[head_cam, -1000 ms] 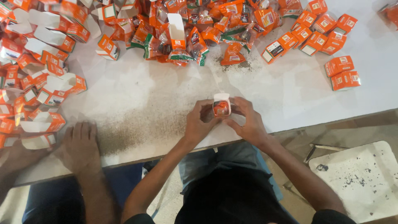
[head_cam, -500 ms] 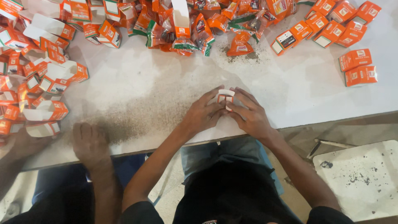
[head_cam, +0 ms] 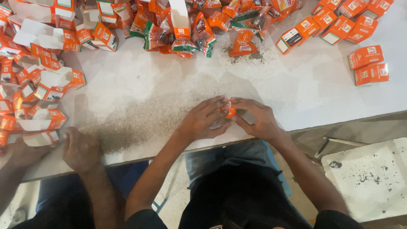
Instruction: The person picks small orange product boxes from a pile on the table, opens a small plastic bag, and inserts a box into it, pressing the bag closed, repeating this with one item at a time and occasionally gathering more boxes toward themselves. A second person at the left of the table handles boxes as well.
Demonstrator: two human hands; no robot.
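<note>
Step in hand, as judged: closing/folding a small orange carton (head_cam: 229, 109), pressed down on the white table (head_cam: 178, 89) near its front edge. Next move likely calls for firm thumb pressure w/ the carton held square so the flap seats; the carton is small, so slip risk seems high.

Surface, largest first:
- White table: dusted w/ dark fine granules, densest at approx. 8 o'clock of the hands.
- Heap of open orange-and-white cartons (head_cam: 38, 80), at 10 o'clock.
- Heap of orange sachets (head_cam: 203, 29), at 12 o'clock.
- Row of closed orange boxes (head_cam: 335, 23), at 1 o'clock; two more closed boxes (head_cam: 368, 65) at 2 o'clock.

Hands:
- Left hand (head_cam: 201, 121): fingers curled over the carton, grasping it.
- Right hand (head_cam: 256, 118): fingers curled, grasping the carton's other side.
- Co-worker's hand (head_cam: 80, 148), at 9 o'clock: loosely clenched at the table edge; contents not discernible.

Room: a white speckled board (head_cam: 369, 178) lies below, at 4 o'clock.
</note>
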